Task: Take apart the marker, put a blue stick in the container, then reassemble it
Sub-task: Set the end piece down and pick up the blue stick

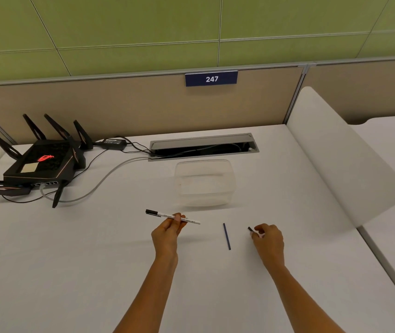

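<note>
My left hand [167,233] pinches a white marker body [165,215] with a black cap at its left end, held level just above the white desk. A thin blue stick [226,236] lies flat on the desk between my hands, untouched. A small black end piece [250,229] pokes out from the fingertips of my right hand [268,239], to the right of the stick. The clear plastic container [205,164] stands behind the stick, and I see nothing inside it.
A black router [40,162] with several antennas and its cables sits at the back left. A cable slot [203,146] opens in the desk behind the container. A white divider panel [343,155] rises along the right edge.
</note>
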The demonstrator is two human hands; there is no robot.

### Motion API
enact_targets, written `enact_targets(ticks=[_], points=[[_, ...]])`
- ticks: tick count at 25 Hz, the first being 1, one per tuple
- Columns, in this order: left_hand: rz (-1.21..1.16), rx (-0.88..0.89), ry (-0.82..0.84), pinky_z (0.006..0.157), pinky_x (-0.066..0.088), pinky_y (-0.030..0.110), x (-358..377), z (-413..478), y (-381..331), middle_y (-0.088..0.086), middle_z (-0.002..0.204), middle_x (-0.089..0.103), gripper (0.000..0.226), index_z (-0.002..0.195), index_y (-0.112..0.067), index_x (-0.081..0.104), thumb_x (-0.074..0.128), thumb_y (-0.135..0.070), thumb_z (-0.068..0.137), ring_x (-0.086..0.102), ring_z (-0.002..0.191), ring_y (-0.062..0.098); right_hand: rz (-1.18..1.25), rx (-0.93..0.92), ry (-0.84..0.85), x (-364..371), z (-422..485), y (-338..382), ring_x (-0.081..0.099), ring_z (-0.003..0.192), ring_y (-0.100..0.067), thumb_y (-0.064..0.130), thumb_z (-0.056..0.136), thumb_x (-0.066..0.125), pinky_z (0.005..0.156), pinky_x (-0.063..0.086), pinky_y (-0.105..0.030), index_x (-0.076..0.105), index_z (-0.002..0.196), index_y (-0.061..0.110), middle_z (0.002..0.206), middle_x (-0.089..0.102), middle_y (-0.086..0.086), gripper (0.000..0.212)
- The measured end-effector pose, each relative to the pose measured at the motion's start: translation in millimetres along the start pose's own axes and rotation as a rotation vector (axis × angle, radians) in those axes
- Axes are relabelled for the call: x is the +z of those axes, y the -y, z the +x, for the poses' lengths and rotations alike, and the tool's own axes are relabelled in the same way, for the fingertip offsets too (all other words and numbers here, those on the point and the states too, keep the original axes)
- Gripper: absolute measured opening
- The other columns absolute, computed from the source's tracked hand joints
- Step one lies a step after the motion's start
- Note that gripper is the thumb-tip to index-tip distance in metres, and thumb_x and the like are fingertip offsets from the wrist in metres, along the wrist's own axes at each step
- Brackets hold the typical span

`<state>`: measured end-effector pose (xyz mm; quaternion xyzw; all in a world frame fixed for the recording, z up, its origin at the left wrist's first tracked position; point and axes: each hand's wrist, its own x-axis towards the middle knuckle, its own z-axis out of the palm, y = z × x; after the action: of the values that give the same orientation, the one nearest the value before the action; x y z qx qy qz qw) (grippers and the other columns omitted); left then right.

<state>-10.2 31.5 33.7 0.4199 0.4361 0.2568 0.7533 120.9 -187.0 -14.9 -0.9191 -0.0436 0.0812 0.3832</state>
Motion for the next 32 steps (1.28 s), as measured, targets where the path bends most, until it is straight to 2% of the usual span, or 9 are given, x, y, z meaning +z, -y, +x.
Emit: enact_targets(ticks=[3,5,10,14,18,21,25,28,32], points=[[0.206,0.082,0.041,0.103,0.044,0.038,1,-4,7,0.006,0.090,0.076,0.008,0.089,-0.014,0.075,0.070,-0.015,0.084,0.071,0.094,0.022,0.044,-0.182,0.107,13,-9,36,0.057,0.074,-0.015,0.013,0.083,0.071,0.071,0.046,-0.027,0.073,0.093,0.009,0.091,0.066,-0.010,0.012],[0.362,0.140,0.081,0.090,0.047,0.027,3,-7,12,0.000,0.088,0.076,0.009,0.087,-0.023,0.075,0.070,-0.017,0.083,0.069,0.096,0.019,0.075,-0.296,0.226,28,-21,61,0.059,0.074,-0.014,0.018,0.082,0.072,0.071,0.050,-0.029,0.074,0.094,0.011,0.089,0.066,-0.005,0.014],[0.653,0.229,0.141,0.074,0.045,0.015,6,-11,23,-0.001,0.091,0.075,0.015,0.098,-0.021,0.076,0.067,-0.020,0.086,0.069,0.091,0.015,0.065,-0.408,0.332,62,-40,90,0.060,0.083,-0.012,0.028,0.086,0.068,0.073,0.042,-0.013,0.072,0.102,0.017,0.096,0.068,-0.001,0.020],[0.741,0.279,0.150,0.071,0.043,0.013,-3,-5,29,-0.005,0.094,0.074,0.013,0.094,-0.029,0.075,0.067,-0.023,0.086,0.067,0.088,0.010,0.068,-0.406,0.368,70,-40,90,0.064,0.082,-0.016,0.023,0.089,0.064,0.075,0.051,-0.025,0.072,0.100,0.013,0.095,0.070,-0.006,0.017],[0.787,0.293,0.180,0.079,0.048,0.017,-5,-1,35,-0.004,0.104,0.073,0.018,0.104,-0.026,0.073,0.066,-0.028,0.087,0.067,0.098,0.016,0.040,-0.422,0.395,74,-41,86,0.065,0.076,-0.015,0.018,0.089,0.060,0.072,0.055,-0.029,0.070,0.094,0.012,0.090,0.072,-0.005,0.013],[0.902,0.368,0.187,0.099,0.046,0.031,-12,0,40,0.000,0.127,0.065,0.039,0.125,-0.021,0.062,0.060,-0.038,0.090,0.058,0.118,0.018,-0.008,-0.409,0.342,73,-37,87,0.063,0.071,-0.012,0.020,0.087,0.061,0.071,0.056,-0.028,0.067,0.090,0.011,0.086,0.071,-0.003,0.011],[1.401,0.564,0.183,0.118,0.013,0.034,-41,4,60,0.004,0.158,0.026,0.069,0.150,-0.014,0.024,0.032,-0.054,0.094,0.019,0.147,0.020,-0.001,-0.416,0.263,77,-39,82,0.065,0.075,-0.015,0.020,0.086,0.063,0.072,0.058,-0.027,0.064,0.093,0.011,0.087,0.068,-0.002,0.012],[1.638,0.601,0.244,0.119,-0.009,0.035,-61,5,75,0.006,0.161,-0.004,0.083,0.151,-0.010,-0.002,0.002,-0.065,0.088,-0.008,0.148,0.022,-0.098,-0.370,0.322,80,-39,82,0.064,0.074,-0.019,0.020,0.087,0.060,0.074,0.058,-0.036,0.062,0.092,0.009,0.086,0.068,-0.005,0.012],[1.671,0.643,0.247,0.117,-0.004,0.037,-63,3,77,0.011,0.159,0.009,0.082,0.150,-0.005,0.012,0.007,-0.063,0.092,0.008,0.147,0.027,-0.008,-0.372,0.236,76,-35,86,0.066,0.074,-0.014,0.021,0.083,0.065,0.073,0.058,-0.029,0.063,0.093,0.011,0.084,0.070,-0.001,0.014]])
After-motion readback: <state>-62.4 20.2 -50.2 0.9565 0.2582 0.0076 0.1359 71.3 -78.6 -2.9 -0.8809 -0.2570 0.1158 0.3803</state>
